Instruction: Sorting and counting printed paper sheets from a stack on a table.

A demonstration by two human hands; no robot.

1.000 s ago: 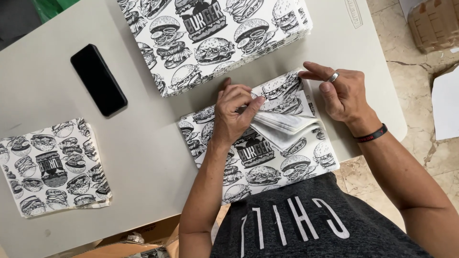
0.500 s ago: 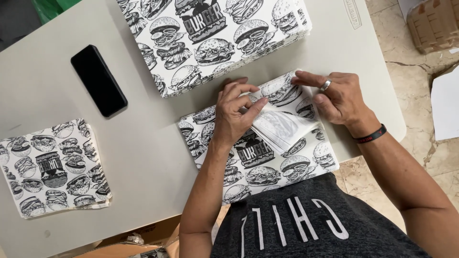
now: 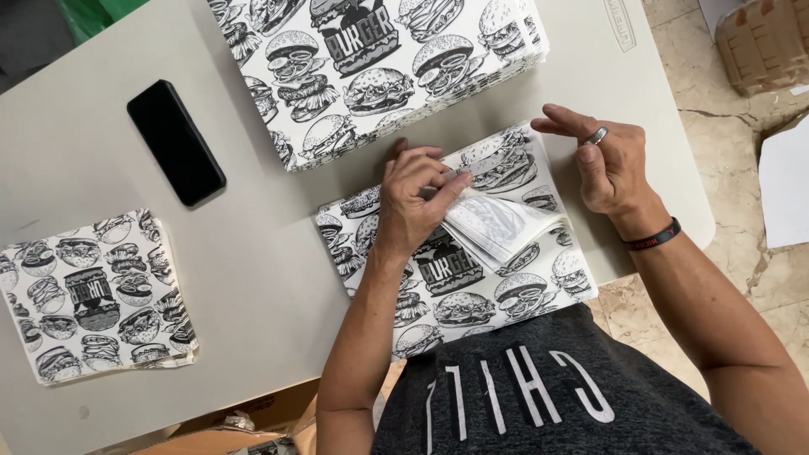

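Head view, largest first. Grey worktop [image 3: 253, 278] fills most of the frame, with tiled floor [image 3: 716, 109] to the right. Big stack of burger-print paper sheets [image 3: 379, 67] sits at the top edge, partly cut off. Second stack of the same printed sheets [image 3: 472, 295] lies right in front of the person, near edge overhanging the worktop at the torso. Smaller folded pile of printed paper [image 3: 93, 295] sits at far left, well apart from the rest. Black phone [image 3: 175, 141] lies face up between the left pile and the top stack, touching neither. Cardboard box [image 3: 767, 42] is on the floor at top right.

Left hand [image 3: 413, 202] rests on the middle stack, fingers curled, thumb and fingertips pinching the edge of the top sheets [image 3: 497, 223]; those sheets are lifted and folded back, plain undersides showing as a fanned wedge. Right hand [image 3: 602, 160] hovers just past the stack's right corner, open, fingers extended and loose, holding nothing. Ring [image 3: 597, 135] on one finger, black wristband [image 3: 653, 238] on that wrist.
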